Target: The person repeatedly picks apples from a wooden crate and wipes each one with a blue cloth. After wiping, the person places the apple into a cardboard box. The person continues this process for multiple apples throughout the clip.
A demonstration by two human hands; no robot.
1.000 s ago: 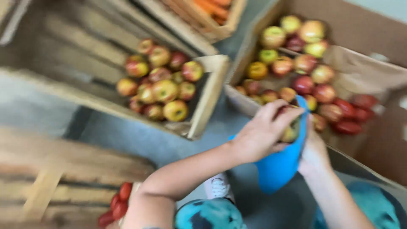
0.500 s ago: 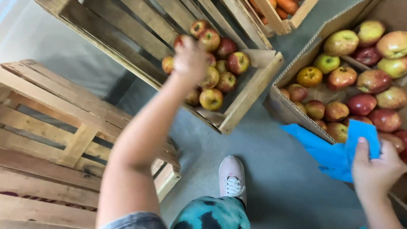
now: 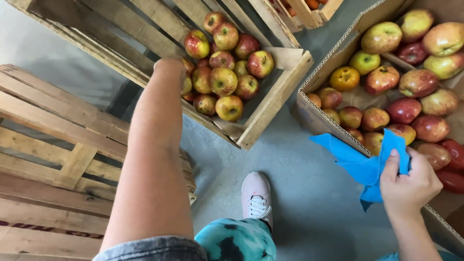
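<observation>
Nearest you, your right hand [image 3: 408,186] pinches a blue cloth [image 3: 367,164] between thumb and fingers, holding it over the near edge of the cardboard box [image 3: 316,108]; no apple sits in that hand. The box holds many red, yellow and green apples [image 3: 418,82], so by the look of it plenty remain to be handled. Your pink shoe [image 3: 256,198] stands on the grey floor [image 3: 299,174] between the containers. Farther out, your left arm reaches over the rim of the wooden crate [image 3: 275,101]; its hand [image 3: 169,65] is foreshortened at the pile, and you cannot tell whether the fingers are spread or closed on anything. The crate's corner holds a modest heap of apples [image 3: 224,63], most of its slatted bottom showing bare, so the job looks early to midway.
</observation>
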